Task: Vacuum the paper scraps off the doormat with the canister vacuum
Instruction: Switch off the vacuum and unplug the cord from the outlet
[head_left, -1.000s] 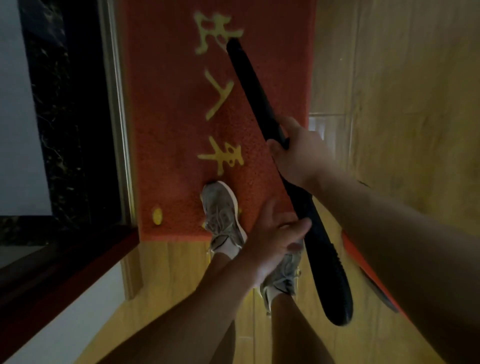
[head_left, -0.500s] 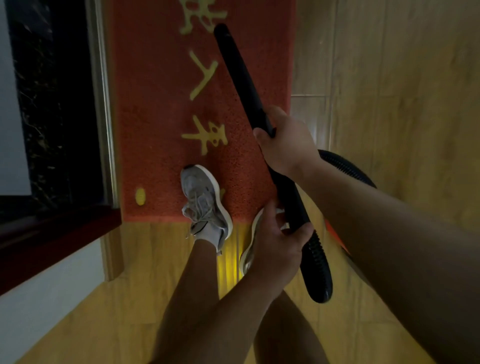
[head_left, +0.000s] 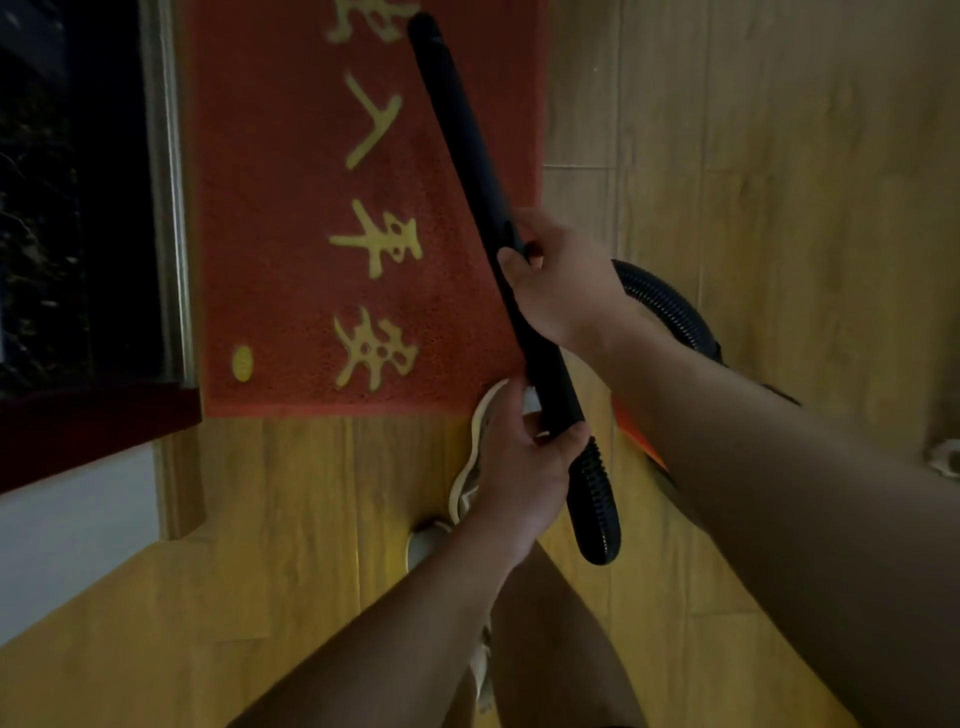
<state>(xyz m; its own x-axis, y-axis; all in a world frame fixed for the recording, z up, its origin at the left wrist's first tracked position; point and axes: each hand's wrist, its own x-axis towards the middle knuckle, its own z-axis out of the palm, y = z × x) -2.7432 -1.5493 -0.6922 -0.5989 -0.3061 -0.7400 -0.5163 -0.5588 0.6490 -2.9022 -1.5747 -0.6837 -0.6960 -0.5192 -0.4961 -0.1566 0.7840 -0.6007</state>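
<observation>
Illegible yellow Chinese characters (head_left: 376, 239) on doormat (head_left: 280, 208)

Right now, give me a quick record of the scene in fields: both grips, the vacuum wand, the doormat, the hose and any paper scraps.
left grip: curled round the wand's lower end, just above the ribbed cuff
right grip: curled round the wand higher up
wand: black, slanting over the doormat, tip near the top of the view
doormat: red with yellow characters, lying on the wooden floor
hose: black, ribbed, looping behind the right grip
paper scraps: none I can make out
</observation>
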